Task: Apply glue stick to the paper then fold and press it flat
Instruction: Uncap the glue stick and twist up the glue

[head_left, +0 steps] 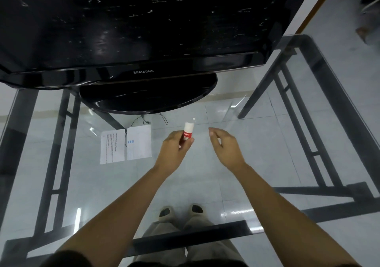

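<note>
Now the left hand (174,149) has its grip clamped on the glue stick (186,133); the right hand (227,146), at three o'clock, spreads its fingers; the paper (125,144) lies at nine o'clock on the glass worktop (267,153).

The monitor (133,24) runs off the top and left edges. The paper (125,145) bears print too small to read. The left hand (173,150) hides most of the glue stick (187,133).

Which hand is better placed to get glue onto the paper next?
Left. The left hand already grips the glue stick, cap seemingly still on, and is nearer the paper lying to its left. The right hand is open and empty, farther away, better suited to pulling the cap.
</note>
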The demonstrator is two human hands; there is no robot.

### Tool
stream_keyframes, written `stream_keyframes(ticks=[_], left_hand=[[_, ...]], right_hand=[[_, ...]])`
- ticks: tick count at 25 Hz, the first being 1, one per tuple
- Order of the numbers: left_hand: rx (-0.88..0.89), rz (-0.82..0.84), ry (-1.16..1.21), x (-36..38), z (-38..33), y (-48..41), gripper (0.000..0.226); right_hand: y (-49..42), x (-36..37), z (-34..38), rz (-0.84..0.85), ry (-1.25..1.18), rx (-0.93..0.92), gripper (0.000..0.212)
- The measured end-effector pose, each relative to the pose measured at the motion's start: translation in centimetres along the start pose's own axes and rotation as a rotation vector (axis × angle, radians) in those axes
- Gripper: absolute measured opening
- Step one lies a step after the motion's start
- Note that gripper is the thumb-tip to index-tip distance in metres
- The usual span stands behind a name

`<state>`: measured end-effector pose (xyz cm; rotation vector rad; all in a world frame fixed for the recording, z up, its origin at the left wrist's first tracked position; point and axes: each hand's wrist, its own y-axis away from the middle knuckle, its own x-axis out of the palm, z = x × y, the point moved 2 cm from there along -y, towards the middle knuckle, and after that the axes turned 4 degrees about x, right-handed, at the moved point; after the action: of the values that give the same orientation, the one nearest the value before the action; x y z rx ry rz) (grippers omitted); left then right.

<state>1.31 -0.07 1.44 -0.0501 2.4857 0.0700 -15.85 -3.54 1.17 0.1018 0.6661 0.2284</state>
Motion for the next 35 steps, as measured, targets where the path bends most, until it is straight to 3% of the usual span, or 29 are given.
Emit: stream_keyframes(ticks=[3, 7, 11, 14, 18, 21, 24, 29, 35], left_hand=[[0.066, 0.024, -0.067, -0.4, -0.5, 0.7, 0.023], [0.096, 0.057, -0.128, -0.7, -1.4, 0.5, 0.028], [0.086, -0.012, -0.099, -1.5, -1.7, 0.9, 0.047], [0.101, -0.115, -0.093, -1.9, -1.5, 1.4, 0.037], [0.116, -0.133, -0.085, -2.2, -1.5, 1.6, 0.035], [0.064, -0.129, -0.083, -2.5, -0.3, 2.6, 0.033], [0.035, -0.144, -0.079, -2.9, 0.5, 3.3, 0.034], [0.065, -0.162, -0.065, -4.0, 0.1, 1.6, 0.036], [0.051, -0.188, -0.060, -4.3, 0.6, 1.3, 0.038]], right_hand=[[-1.1, -1.1, 2.9, 0.078, -0.219, 0.033, 0.033], [-1.9, -0.7, 4.5, 0.169, -0.228, 0.011, 0.032], [-2.0, -0.6, 4.8, 0.100, -0.325, 0.026, 0.024], [-2.0, -0.7, 4.9, 0.063, -0.362, 0.048, 0.020], [-1.9, -0.3, 5.2, 0.044, -0.402, 0.079, 0.018], [-2.8, -1.2, 4.5, -0.120, -0.472, 0.133, 0.020], [-3.8, -1.9, 3.0, -0.188, -0.322, 0.119, 0.028], [-5.4, 0.1, 0.7, -0.089, 0.070, 0.035, 0.032], [-6.0, 1.4, -0.9, -0.036, 0.189, 0.044, 0.038]])
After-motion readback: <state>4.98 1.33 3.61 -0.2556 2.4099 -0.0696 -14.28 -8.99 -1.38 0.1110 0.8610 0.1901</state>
